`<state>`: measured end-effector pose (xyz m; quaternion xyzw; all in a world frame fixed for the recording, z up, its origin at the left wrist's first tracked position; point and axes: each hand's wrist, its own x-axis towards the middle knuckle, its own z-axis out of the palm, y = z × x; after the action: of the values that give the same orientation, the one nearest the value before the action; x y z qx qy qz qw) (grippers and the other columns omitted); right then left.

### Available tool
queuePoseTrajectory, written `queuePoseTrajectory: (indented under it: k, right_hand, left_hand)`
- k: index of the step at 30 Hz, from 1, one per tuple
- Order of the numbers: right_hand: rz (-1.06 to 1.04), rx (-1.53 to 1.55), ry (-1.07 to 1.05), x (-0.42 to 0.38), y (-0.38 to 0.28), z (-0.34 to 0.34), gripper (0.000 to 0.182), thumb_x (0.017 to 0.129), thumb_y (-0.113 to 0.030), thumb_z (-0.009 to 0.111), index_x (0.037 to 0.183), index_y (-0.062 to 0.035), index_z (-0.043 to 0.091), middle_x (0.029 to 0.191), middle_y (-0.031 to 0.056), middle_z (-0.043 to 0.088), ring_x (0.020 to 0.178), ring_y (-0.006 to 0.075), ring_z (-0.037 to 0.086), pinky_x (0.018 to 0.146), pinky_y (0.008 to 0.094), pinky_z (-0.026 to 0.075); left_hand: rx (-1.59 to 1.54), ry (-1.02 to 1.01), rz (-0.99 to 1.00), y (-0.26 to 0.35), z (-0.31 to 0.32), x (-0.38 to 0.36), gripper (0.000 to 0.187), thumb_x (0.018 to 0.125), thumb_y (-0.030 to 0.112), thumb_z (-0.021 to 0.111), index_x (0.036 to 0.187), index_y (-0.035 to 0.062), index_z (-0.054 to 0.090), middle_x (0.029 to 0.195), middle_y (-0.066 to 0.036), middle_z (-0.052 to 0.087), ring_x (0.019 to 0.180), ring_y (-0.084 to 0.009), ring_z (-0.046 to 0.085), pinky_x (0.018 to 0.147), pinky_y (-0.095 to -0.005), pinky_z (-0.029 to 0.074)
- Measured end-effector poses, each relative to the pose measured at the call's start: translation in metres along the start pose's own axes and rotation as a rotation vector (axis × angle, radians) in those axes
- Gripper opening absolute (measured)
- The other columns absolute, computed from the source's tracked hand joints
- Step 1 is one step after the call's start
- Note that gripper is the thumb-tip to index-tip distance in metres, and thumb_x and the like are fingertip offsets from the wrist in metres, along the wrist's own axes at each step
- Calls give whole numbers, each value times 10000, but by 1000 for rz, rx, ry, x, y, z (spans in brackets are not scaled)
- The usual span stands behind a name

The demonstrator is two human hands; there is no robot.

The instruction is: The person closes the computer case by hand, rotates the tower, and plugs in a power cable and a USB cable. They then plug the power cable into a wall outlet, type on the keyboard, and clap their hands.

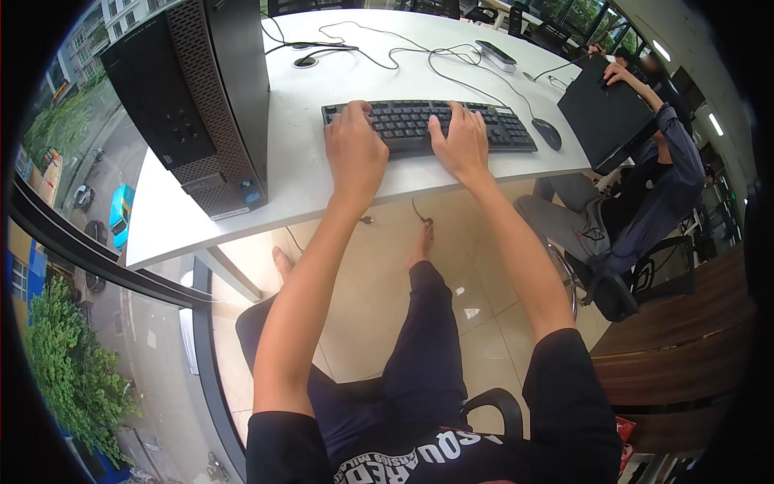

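A black keyboard [408,121] lies on the white desk [302,153] in front of me. My left hand [355,152] rests over its left end, fingers bent onto the keys and nothing held. Over the right-centre part lies my right hand [463,143], its thumb and fingers apart on the keys. A black mouse [547,134] sits just beyond the keyboard's right end, its cable running back across the desk.
A black computer tower [189,105] stands at the desk's left, beside a window. Loose cables and a small black-and-white device [496,55] lie toward the back. At right, a seated person [645,194] holds a black panel-like object [605,113].
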<state>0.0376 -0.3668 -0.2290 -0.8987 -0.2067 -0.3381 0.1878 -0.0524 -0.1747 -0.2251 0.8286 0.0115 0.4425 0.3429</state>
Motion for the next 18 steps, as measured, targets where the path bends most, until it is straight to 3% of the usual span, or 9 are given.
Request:
queuePoseTrajectory:
  k: [6, 9, 12, 15, 18]
  right_hand:
    - [25, 1, 33, -1, 0, 1, 578, 1004, -397, 588, 1320, 87, 595, 1255, 280, 687, 1279, 413, 585, 1214, 511, 337]
    - [60, 34, 39, -1, -4, -6, 450, 983, -337, 634, 1219, 44, 676, 1168, 222, 729, 1195, 378, 632, 1115, 485, 434]
    - [-81, 231, 54, 0, -1, -10, 284, 937, -262, 699, 1076, -20, 749, 1074, 142, 756, 1086, 329, 673, 1001, 457, 500]
    - [-382, 319, 61, -3, -13, -18, 175, 896, -212, 739, 981, -64, 777, 1039, 89, 761, 1020, 295, 691, 949, 433, 527]
    - [-452, 300, 33, -2, -19, -26, 241, 899, -234, 763, 1065, -59, 770, 1140, 104, 742, 1105, 305, 668, 988, 420, 505]
  left_hand:
    - [-12, -71, 24, 0, -2, 0, 365, 832, -124, 566, 1150, 35, 649, 939, -60, 735, 965, -292, 642, 938, -432, 471]
    - [-3, -92, 87, 2, -2, -1, 382, 822, -121, 583, 1162, 36, 657, 908, -46, 741, 962, -287, 643, 953, -432, 471]
    - [28, -67, 195, 5, -1, -2, 391, 819, -112, 598, 1176, 33, 664, 902, -44, 747, 977, -297, 646, 980, -430, 469]
    - [61, -68, 235, 2, 2, -4, 391, 824, -96, 602, 1192, 23, 662, 928, -59, 751, 1011, -321, 647, 1009, -432, 464]
    - [32, -81, 224, 3, 1, -2, 401, 832, -78, 603, 1222, 11, 640, 1005, -97, 750, 1039, -348, 646, 1029, -443, 456]
